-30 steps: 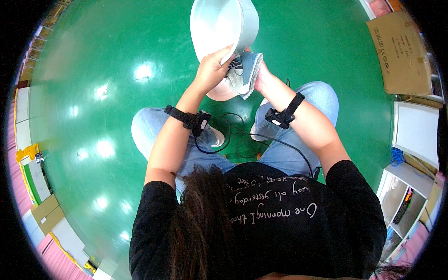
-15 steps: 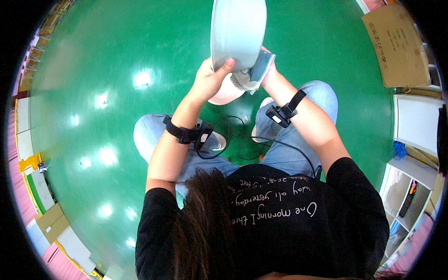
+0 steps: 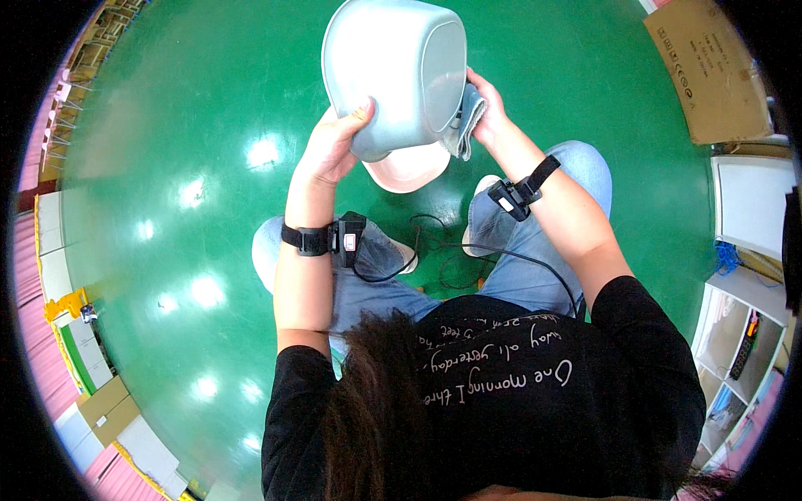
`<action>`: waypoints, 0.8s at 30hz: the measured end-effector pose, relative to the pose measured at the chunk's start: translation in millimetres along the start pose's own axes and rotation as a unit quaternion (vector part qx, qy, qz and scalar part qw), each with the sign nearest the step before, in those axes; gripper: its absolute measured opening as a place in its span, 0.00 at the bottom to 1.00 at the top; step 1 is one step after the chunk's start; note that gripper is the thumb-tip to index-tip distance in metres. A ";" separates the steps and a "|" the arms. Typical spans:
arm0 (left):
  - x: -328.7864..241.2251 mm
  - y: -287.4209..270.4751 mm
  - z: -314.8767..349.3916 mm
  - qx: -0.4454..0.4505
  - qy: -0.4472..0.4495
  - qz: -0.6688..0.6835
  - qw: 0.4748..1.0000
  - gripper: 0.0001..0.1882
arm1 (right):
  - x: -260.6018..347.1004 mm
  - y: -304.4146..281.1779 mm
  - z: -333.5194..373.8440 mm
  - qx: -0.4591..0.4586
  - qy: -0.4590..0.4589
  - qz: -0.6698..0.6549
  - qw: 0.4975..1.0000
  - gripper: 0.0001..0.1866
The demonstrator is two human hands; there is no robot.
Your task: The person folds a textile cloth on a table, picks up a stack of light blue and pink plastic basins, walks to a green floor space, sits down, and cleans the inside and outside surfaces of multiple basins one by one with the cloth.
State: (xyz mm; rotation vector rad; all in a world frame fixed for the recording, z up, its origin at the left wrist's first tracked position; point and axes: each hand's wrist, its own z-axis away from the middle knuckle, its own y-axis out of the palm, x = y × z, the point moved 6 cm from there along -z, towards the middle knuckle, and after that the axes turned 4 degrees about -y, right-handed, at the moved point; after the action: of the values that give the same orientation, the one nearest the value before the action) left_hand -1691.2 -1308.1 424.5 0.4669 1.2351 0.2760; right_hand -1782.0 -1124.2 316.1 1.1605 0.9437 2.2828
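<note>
A pale blue plastic tub [image 3: 388,75] is held up in front of me, tipped on its side with its oval base facing right. My left hand [image 3: 332,144] grips it at the lower left, thumb on the outer wall and the other fingers mostly hidden behind. On the other side, my right hand [image 3: 491,115] is closed round a folded blue-grey cloth [image 3: 468,125], which lies against the lower edge of the tub's base. Below the tub a pink basin [image 3: 407,171] shows in part; the tub covers its far side.
Black straps with small devices circle both my wrists, and a black cable [image 3: 526,254] runs between my legs. A cardboard box [image 3: 710,75] and white shelving [image 3: 727,351] stand on the right. Flat boxes [image 3: 104,409] line the left edge of the green floor.
The tub has shifted left and turned, so that its base now shows. My left hand moved left with it; my right hand and the cloth stay beside the base.
</note>
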 end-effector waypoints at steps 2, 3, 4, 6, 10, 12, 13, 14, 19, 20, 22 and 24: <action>-0.3 -0.6 -1.7 0.003 -0.006 0.003 1.000 0.33 | 4.7 -0.3 -1.5 -0.031 -0.021 0.026 0.999 0.21; 0.4 -0.5 -2.7 -0.005 -0.010 0.004 1.000 0.33 | 10.8 -1.4 -2.1 -0.046 -0.047 0.030 0.997 0.21; 1.3 0.6 -4.2 -0.012 -0.014 0.005 1.000 0.33 | 18.0 -6.2 -3.8 -0.062 -0.073 0.035 0.995 0.20; 6.5 1.0 -7.2 -0.005 -0.027 0.005 1.000 0.33 | 34.3 -16.2 -9.8 -0.081 -0.113 0.075 0.987 0.20; 17.6 4.7 -4.9 0.012 -0.074 -0.016 0.997 0.32 | 52.9 -21.6 -8.6 -0.094 -0.179 0.138 0.970 0.18; 17.3 8.2 -3.1 0.019 -0.076 -0.031 0.996 0.30 | 53.7 -20.1 -7.7 -0.096 -0.182 0.148 0.967 0.17; 17.0 10.1 -2.2 0.028 -0.077 -0.046 0.996 0.29 | 53.9 -20.3 -8.5 -0.096 -0.181 0.148 0.967 0.17; 18.4 8.9 -2.6 0.028 -0.077 -0.045 0.996 0.29 | 56.4 -19.9 -9.2 -0.093 -0.194 0.155 0.964 0.18; 53.3 6.4 -8.3 0.060 -0.127 -0.118 0.983 0.28 | 57.1 -11.0 -3.3 -0.076 -0.284 0.336 0.895 0.20; 66.3 -3.6 -11.8 0.055 -0.135 -0.156 0.977 0.27 | 50.0 -1.6 -2.3 -0.053 -0.273 0.343 0.897 0.20; 90.0 -20.1 -17.6 0.035 -0.146 -0.192 0.970 0.26 | 18.6 16.8 6.1 -0.011 -0.282 0.431 0.857 0.19; 96.2 -14.9 -19.5 0.030 -0.156 -0.213 0.964 0.27 | -2.9 10.6 3.8 0.006 -0.235 0.423 0.875 0.19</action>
State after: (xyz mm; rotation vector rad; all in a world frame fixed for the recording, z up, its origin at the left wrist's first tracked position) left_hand -1680.2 -1274.4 331.7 0.2726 1.0044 -0.1979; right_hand -1777.7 -1131.8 323.8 2.3402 0.2558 2.3450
